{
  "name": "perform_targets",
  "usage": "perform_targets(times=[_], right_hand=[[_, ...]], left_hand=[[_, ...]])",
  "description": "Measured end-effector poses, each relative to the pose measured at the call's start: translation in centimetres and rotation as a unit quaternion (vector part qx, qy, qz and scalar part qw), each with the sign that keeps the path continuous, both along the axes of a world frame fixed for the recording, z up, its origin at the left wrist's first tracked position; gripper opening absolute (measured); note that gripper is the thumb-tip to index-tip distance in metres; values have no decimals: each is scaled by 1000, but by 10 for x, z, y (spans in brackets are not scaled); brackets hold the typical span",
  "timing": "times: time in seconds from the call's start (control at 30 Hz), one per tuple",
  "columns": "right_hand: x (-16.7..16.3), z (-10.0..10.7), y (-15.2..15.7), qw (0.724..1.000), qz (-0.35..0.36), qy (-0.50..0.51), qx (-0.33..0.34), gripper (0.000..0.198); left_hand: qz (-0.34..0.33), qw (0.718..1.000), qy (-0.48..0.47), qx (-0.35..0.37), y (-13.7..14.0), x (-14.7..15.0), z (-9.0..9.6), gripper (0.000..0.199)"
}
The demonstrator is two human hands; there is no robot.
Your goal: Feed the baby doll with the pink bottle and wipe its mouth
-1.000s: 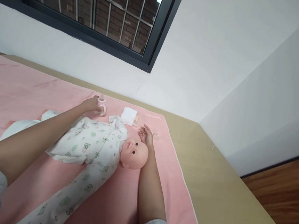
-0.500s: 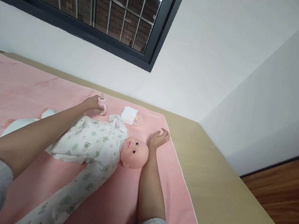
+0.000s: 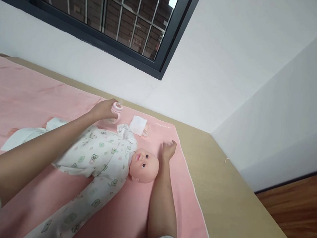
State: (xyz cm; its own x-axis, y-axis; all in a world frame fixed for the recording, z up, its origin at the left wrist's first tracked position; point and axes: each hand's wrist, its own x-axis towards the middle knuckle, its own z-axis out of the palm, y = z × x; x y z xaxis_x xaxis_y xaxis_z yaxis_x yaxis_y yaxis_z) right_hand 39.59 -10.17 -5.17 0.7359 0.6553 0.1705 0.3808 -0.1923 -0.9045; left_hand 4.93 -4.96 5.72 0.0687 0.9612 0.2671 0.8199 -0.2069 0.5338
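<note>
My left hand (image 3: 104, 109) is closed around a pink baby bottle (image 3: 117, 108) with a clear cap or teat on top. The bottle leans slightly to the right above the far side of the mat, beyond the doll's body. A baby doll (image 3: 143, 166) lies face up in a white sleeper with green animal prints, its head toward the right. Its one sleeve stretches toward me. My right hand (image 3: 169, 149) is beside the doll's head, fingers loosely curled, slightly blurred and a little apart, with nothing seen in them. That forearm rests close against the head.
A small white cloth or pad (image 3: 138, 125) lies near the doll's far hand. Everything sits on a pink mat (image 3: 185, 195) over a wooden table (image 3: 214, 179). A white wall and a dark-framed barred window (image 3: 160, 65) stand behind. A brown wooden surface is at lower right.
My left hand has shifted right with the baby bottle, which has gone from upright to tilted. My right hand's fingers have curled in from a more spread pose.
</note>
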Motion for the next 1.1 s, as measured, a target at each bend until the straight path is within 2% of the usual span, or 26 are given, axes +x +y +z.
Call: perform_targets(times=[0.1, 0.2, 0.3, 0.4, 0.53, 0.7, 0.9, 1.0, 1.1], right_hand=[[-2, 29, 0, 989, 58, 90, 103, 65], [-21, 66, -9, 946, 164, 189, 205, 68], [-55, 98, -29, 906, 277, 219, 233, 60], [-91, 117, -51, 880, 343, 221, 245, 56], [-124, 125, -70, 879, 362, 189, 248, 57], [-146, 126, -82, 885, 374, 133, 244, 57], [-164, 123, -90, 877, 393, 156, 229, 95], [-167, 120, -90, 878, 384, 166, 232, 94], [-166, 121, -89, 878, 379, 169, 238, 87]], left_hand=[[-42, 998, -33, 39, -33, 12, 14, 61], [-72, 994, -60, 63, -65, 24, 23, 67], [-98, 990, -60, 76, -89, 36, 27, 71], [-118, 987, -46, 101, -104, 46, 28, 72], [-127, 983, -16, 129, -114, 53, 27, 65], [-124, 978, -10, 170, -119, 55, 25, 59], [-113, 962, -7, 250, -124, 57, 20, 56], [-96, 954, -6, 283, -128, 58, 20, 56], [-93, 954, -2, 285, -130, 59, 21, 59]])
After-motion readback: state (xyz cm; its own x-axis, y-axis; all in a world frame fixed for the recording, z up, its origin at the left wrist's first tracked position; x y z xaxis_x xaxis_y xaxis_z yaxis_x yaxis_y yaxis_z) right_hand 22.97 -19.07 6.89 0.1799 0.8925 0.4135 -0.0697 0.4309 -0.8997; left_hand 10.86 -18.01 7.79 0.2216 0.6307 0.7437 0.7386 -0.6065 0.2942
